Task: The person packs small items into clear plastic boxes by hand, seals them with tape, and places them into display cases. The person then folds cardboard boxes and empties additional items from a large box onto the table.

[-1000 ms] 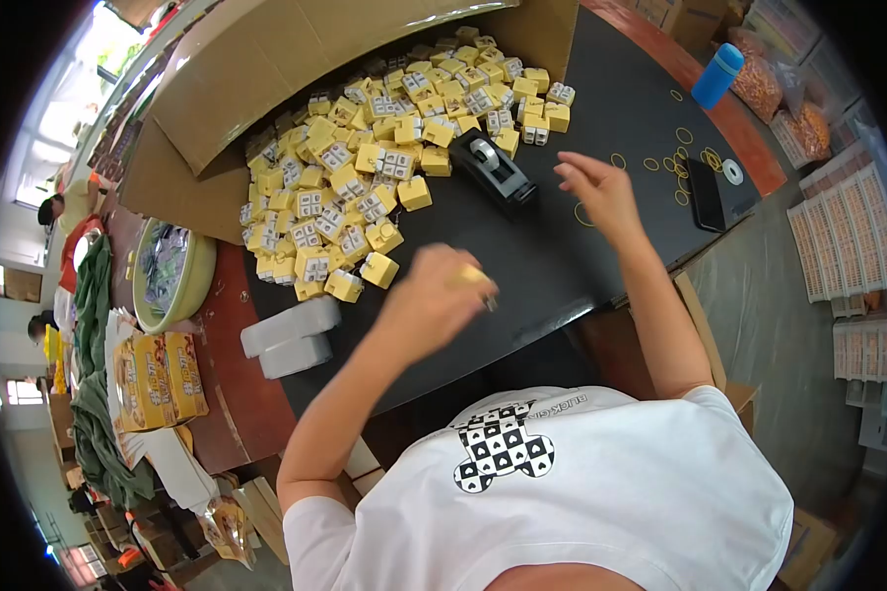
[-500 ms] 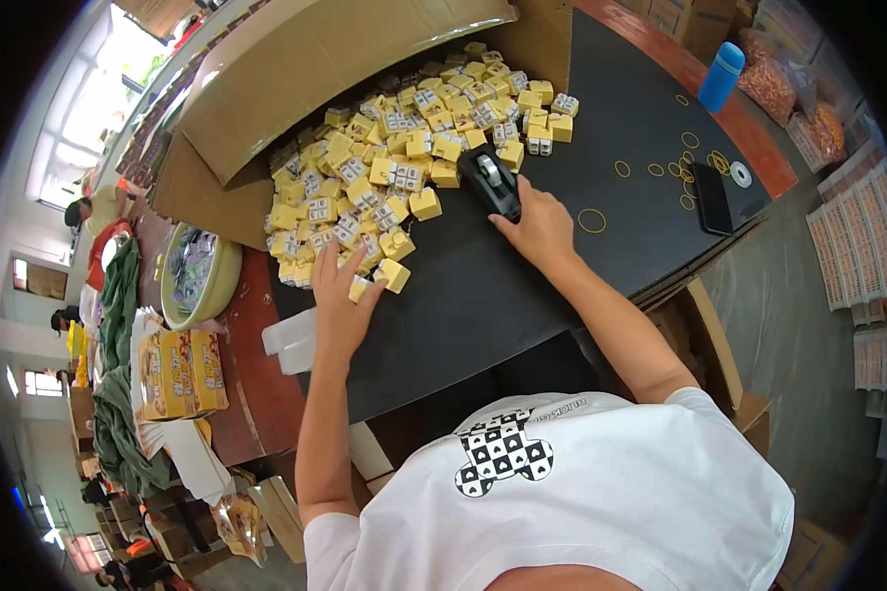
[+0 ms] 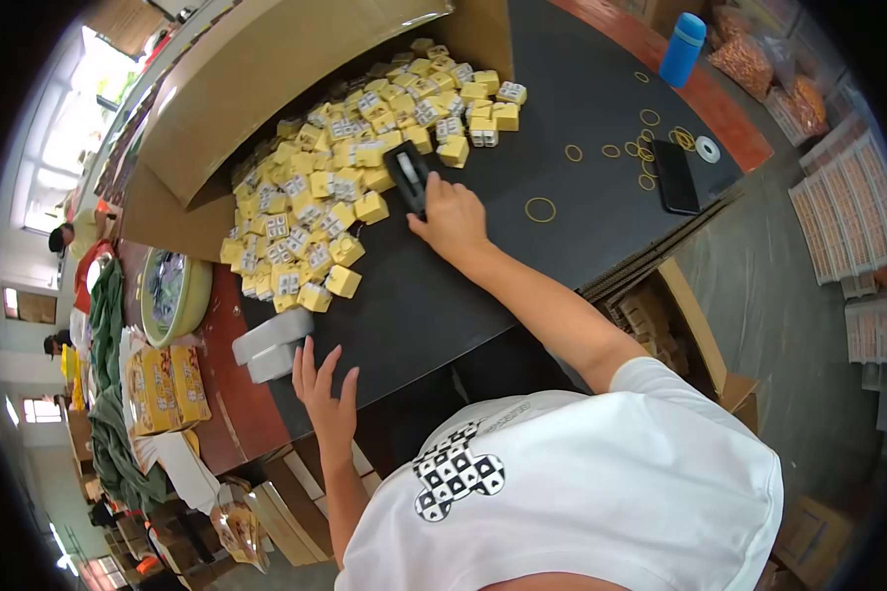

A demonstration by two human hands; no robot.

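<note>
My right hand (image 3: 453,219) is closed around a black tape dispenser (image 3: 407,177) with a pale roll in it, at the near right edge of the heap. That heap (image 3: 310,182) is made of small yellow-and-white blocks, many with printed faces. My left hand (image 3: 327,399) has its fingers spread and holds nothing. Just beyond its fingertips, clear plastic trays or covers (image 3: 271,345) lie at the table's left edge; I cannot tell whether the fingers touch them.
A large cardboard box (image 3: 266,89) opens over the heap. On the right of the black table lie rubber bands (image 3: 540,209), a phone (image 3: 676,177), a white tape roll (image 3: 707,149) and a blue bottle (image 3: 683,49). A tub (image 3: 192,295) and yellow printed packages (image 3: 168,389) stand left.
My left hand has drawn back from the blocks toward the table's near edge, by the clear plastic pieces. My right hand still holds the tape dispenser beside the heap. The view has shifted.
</note>
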